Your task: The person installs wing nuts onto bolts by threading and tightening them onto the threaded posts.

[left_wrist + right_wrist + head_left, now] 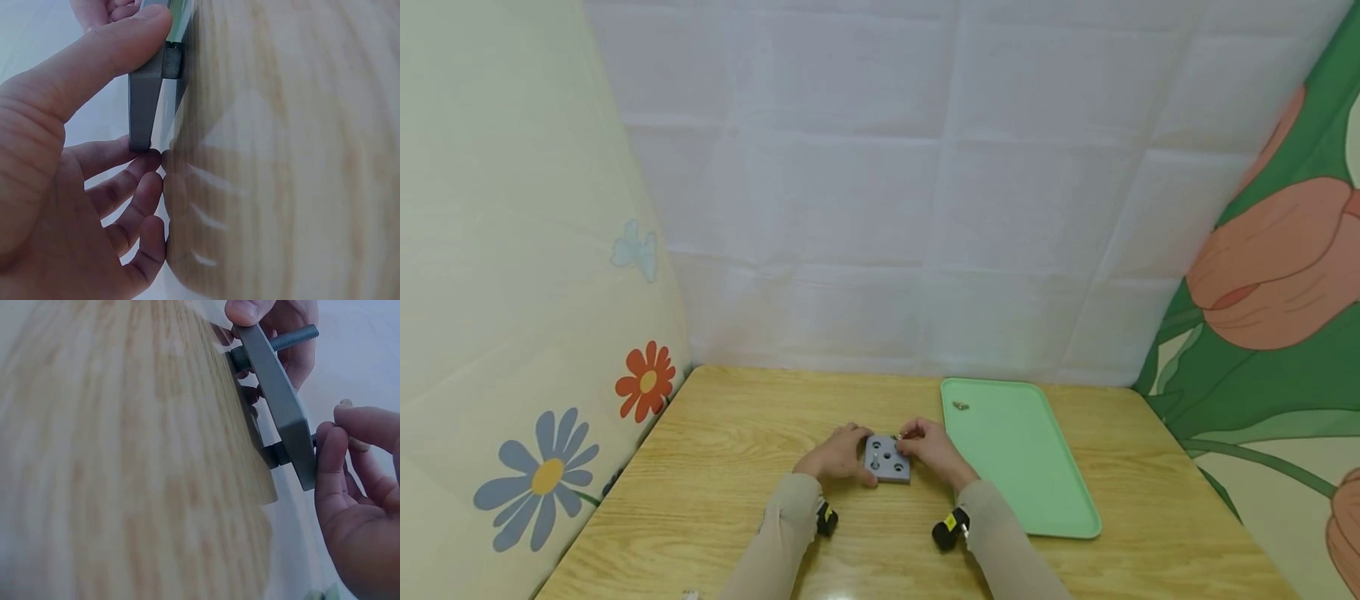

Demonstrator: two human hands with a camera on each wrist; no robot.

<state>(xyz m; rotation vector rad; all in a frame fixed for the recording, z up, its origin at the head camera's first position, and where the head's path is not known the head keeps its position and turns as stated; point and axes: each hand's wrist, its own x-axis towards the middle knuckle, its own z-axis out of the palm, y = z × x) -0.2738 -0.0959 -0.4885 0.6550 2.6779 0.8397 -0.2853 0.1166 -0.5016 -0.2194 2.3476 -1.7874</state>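
A grey square metal plate [891,476] with several holes sits slightly raised above the table. Bolt heads [240,358] show under it, and a threaded bolt [295,338] sticks up from its left side. My left hand [841,455] grips the plate's left side, thumb at the near edge and fingers at the far edge. At the far right corner, my right hand [928,447] pinches a small brass-coloured wing nut [359,444] at another bolt's end. The fingertips hide most of that nut and bolt.
A light green tray [1022,467] lies right of the plate, close to my right forearm. Small brass-coloured pieces [960,406] rest in its far left corner. The wooden table [737,417] ends at a white cloth backdrop [850,317]. A small light object [691,595] shows at the near edge.
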